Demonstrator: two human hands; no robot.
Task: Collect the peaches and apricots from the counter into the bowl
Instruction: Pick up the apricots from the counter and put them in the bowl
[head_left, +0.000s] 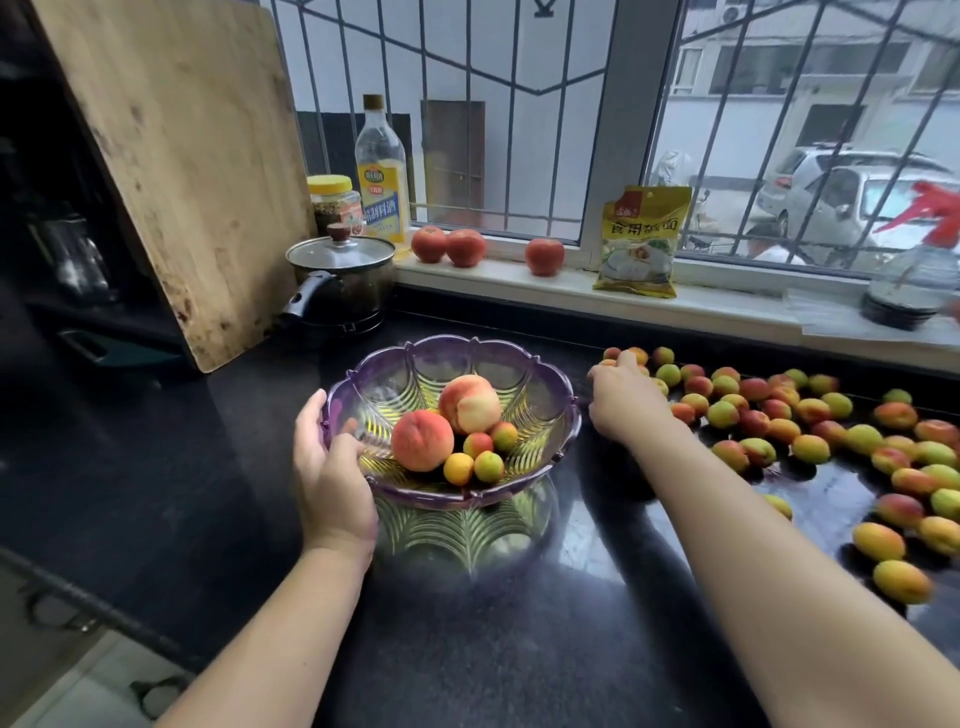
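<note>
A purple-rimmed glass bowl (545, 395) sits on the black counter, tilted up at its near side. Inside lie two peaches (421, 439) and several small apricots (475, 462). My left hand (330, 467) grips the bowl's left rim, thumb inside. My right hand (623, 397) reaches to the bowl's right, its fingers curled over apricots (631, 358) at the near end of the spread; what it holds is partly hidden. Many loose apricots (810, 415) cover the counter on the right. Three peaches (465, 247) stand on the window sill.
A lidded pot (340, 275) stands behind the bowl, with a wooden cutting board (176, 156) leaning at the left. On the sill are a bottle (382, 171), a yellow-lidded jar (332, 202), a yellow packet (641, 241) and a spray bottle (914, 270).
</note>
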